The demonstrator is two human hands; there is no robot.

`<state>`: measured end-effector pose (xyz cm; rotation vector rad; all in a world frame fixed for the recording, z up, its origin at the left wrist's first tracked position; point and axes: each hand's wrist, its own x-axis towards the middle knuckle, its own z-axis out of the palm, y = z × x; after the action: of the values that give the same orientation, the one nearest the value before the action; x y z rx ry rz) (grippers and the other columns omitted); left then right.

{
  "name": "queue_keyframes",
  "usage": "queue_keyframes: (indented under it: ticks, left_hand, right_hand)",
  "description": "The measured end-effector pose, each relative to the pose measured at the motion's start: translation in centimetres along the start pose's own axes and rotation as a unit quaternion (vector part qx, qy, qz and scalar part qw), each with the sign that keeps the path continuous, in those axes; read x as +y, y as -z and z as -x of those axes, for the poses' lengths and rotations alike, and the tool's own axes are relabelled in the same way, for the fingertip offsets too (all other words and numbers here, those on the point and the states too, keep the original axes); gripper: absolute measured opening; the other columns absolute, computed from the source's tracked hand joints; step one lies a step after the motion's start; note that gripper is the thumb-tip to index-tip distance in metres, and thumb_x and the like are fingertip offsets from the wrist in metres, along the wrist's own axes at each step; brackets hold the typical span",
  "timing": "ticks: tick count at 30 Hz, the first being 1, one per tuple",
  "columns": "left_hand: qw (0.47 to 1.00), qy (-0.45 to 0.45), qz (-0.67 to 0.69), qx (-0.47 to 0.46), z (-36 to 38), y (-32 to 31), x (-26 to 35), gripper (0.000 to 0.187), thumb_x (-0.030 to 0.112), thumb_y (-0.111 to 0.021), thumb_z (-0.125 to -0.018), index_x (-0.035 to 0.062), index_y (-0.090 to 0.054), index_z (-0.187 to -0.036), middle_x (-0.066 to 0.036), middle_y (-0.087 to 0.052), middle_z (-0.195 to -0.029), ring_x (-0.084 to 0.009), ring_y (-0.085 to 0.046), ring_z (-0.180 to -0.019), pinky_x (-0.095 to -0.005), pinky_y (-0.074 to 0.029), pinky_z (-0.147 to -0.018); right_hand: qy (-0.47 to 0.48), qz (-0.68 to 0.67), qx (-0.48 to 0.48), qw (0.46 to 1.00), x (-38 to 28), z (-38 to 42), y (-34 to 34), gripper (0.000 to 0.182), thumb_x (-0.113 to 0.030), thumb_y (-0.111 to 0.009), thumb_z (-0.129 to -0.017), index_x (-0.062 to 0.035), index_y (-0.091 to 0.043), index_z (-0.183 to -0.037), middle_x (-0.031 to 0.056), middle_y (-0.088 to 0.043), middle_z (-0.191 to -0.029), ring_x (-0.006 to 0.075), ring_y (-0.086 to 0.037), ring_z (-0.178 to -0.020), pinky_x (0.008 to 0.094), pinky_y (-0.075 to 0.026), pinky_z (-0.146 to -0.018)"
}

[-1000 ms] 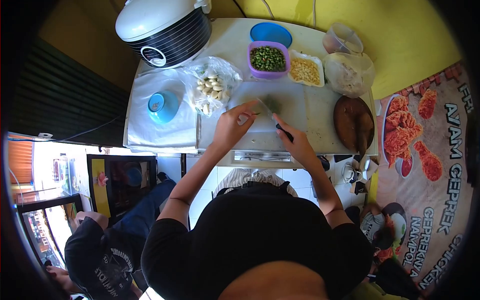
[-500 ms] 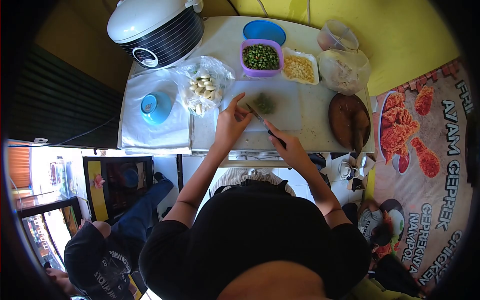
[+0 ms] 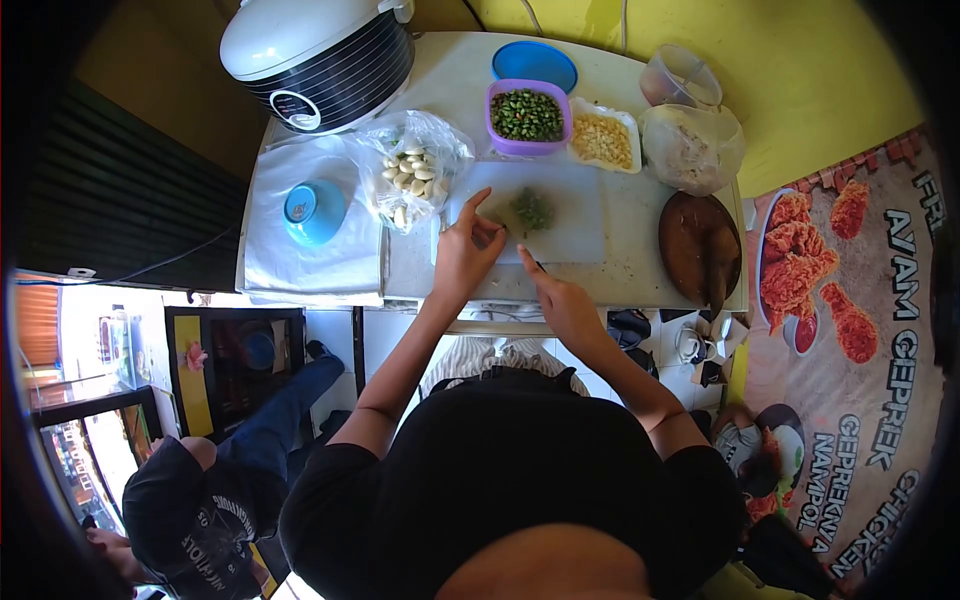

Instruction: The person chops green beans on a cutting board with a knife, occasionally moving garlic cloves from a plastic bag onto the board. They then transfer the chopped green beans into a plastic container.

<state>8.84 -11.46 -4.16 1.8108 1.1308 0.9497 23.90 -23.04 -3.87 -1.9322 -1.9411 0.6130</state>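
My right hand [image 3: 565,300] is closed round a small knife [image 3: 541,266]; only a dark bit of it shows past the fingers, and the blade is hard to make out. Facing it, my left hand [image 3: 465,250] has its thumb and some fingers pinched together with the index finger raised. What the pinch holds, if anything, is too small to name. Both hands are at the near part of a translucent white cutting board [image 3: 580,225]. Just beyond them lies a small heap of chopped green pieces [image 3: 533,209] on the board.
Behind the board stand a purple container [image 3: 528,148] of chopped greens, a white tray [image 3: 632,130] of yellowish bits and a blue lid [image 3: 535,66]. A bag of garlic cloves [image 3: 410,175], blue bowl [image 3: 315,212] and rice cooker [image 3: 335,75] are left; a brown mortar [image 3: 690,245] is right.
My right hand has drawn slightly down, and the knife has turned so its blade no longer shows plainly. My left hand stays almost in place, still pinched.
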Motion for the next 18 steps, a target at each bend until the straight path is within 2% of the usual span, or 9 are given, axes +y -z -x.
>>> queue_keyframes:
  ticks: [2,3,5,6,8,11,14,18]
  left_hand:
    - [1.000,-0.004,0.000,-0.002,0.0,-0.1,-0.3,0.057,0.006,-0.070,-0.077,0.0075,-0.052,-0.131,-0.005,-0.069,-0.080,-0.0115,-0.061,-0.065,-0.0268,-0.050,-0.063]
    - [1.000,-0.005,0.000,-0.001,-0.1,0.0,-0.3,0.057,0.006,-0.070,-0.077,0.0075,-0.052,-0.131,-0.005,-0.069,-0.080,-0.0115,-0.061,-0.065,-0.0268,-0.050,-0.063]
    - [1.000,-0.013,-0.004,-0.011,-0.1,0.1,-0.4,0.057,0.007,-0.069,-0.077,0.0088,-0.051,-0.131,-0.007,-0.069,-0.081,-0.0171,-0.063,-0.065,-0.0314,-0.052,-0.064]
    - [1.000,-0.014,-0.004,-0.011,-0.2,0.2,-0.3,0.057,0.007,-0.069,-0.077,0.0088,-0.051,-0.131,-0.007,-0.069,-0.081,-0.0171,-0.063,-0.065,-0.0314,-0.052,-0.064]
    - [0.999,-0.013,-0.018,-0.035,-0.6,0.3,-0.2,0.056,0.009,-0.069,-0.078,0.0115,-0.051,-0.131,-0.006,-0.069,-0.083,-0.0176,-0.063,-0.065,-0.0319,-0.052,-0.064]
    - [0.998,-0.015,-0.033,-0.046,-1.3,-0.2,0.1,0.054,0.011,-0.069,-0.079,0.0143,-0.053,-0.130,-0.006,-0.070,-0.086,-0.0184,-0.064,-0.066,-0.0325,-0.052,-0.064]
    - [0.998,-0.009,-0.054,-0.035,-1.3,-1.1,0.8,0.052,0.013,-0.069,-0.081,0.0160,-0.053,-0.130,-0.005,-0.071,-0.090,-0.0188,-0.065,-0.068,-0.0335,-0.052,-0.064]
    - [0.999,-0.011,-0.037,-0.024,-1.1,0.1,2.2,0.048,0.013,-0.068,-0.082,0.0147,-0.056,-0.128,-0.005,-0.070,-0.092,-0.0180,-0.066,-0.070,-0.0337,-0.051,-0.064]
  right_hand:
    - [0.033,-0.088,0.022,0.995,0.8,-0.5,0.3,0.060,-0.008,-0.049,-0.092,-0.0250,-0.031,-0.147,0.0191,-0.055,-0.063,0.0300,-0.056,-0.049,0.0398,-0.047,-0.053]
    - [0.034,-0.087,0.022,0.995,0.9,-0.8,1.0,0.060,-0.008,-0.049,-0.092,-0.0250,-0.031,-0.147,0.0191,-0.055,-0.063,0.0300,-0.056,-0.049,0.0398,-0.047,-0.053]
    - [-0.018,-0.210,-0.020,0.977,0.8,-1.1,2.7,0.052,-0.009,-0.052,-0.094,-0.0221,-0.040,-0.143,0.0117,-0.046,-0.062,0.0154,-0.042,-0.052,0.0279,-0.040,-0.056]
    - [-0.018,-0.209,-0.020,0.978,1.0,-1.2,2.6,0.052,-0.009,-0.052,-0.094,-0.0221,-0.040,-0.143,0.0117,-0.046,-0.062,0.0154,-0.042,-0.052,0.0279,-0.040,-0.056]
    - [0.011,-0.275,0.040,0.961,1.5,-1.2,2.3,0.051,-0.009,-0.054,-0.094,-0.0189,-0.040,-0.143,0.0015,-0.043,-0.066,0.0082,-0.032,-0.060,0.0226,-0.036,-0.055]
    - [-0.005,-0.294,0.052,0.954,1.4,-1.0,3.0,0.050,-0.010,-0.053,-0.095,-0.0177,-0.040,-0.143,-0.0037,-0.043,-0.069,0.0067,-0.032,-0.059,0.0209,-0.034,-0.054]
    - [-0.003,-0.308,0.080,0.948,2.0,-1.1,2.8,0.049,-0.011,-0.053,-0.096,-0.0184,-0.041,-0.143,-0.0048,-0.042,-0.068,0.0053,-0.033,-0.059,0.0194,-0.033,-0.054]
    - [-0.038,-0.327,0.073,0.941,2.2,-0.9,3.8,0.051,-0.010,-0.055,-0.094,-0.0222,-0.041,-0.143,0.0004,-0.043,-0.069,0.0081,-0.035,-0.063,0.0214,-0.038,-0.059]
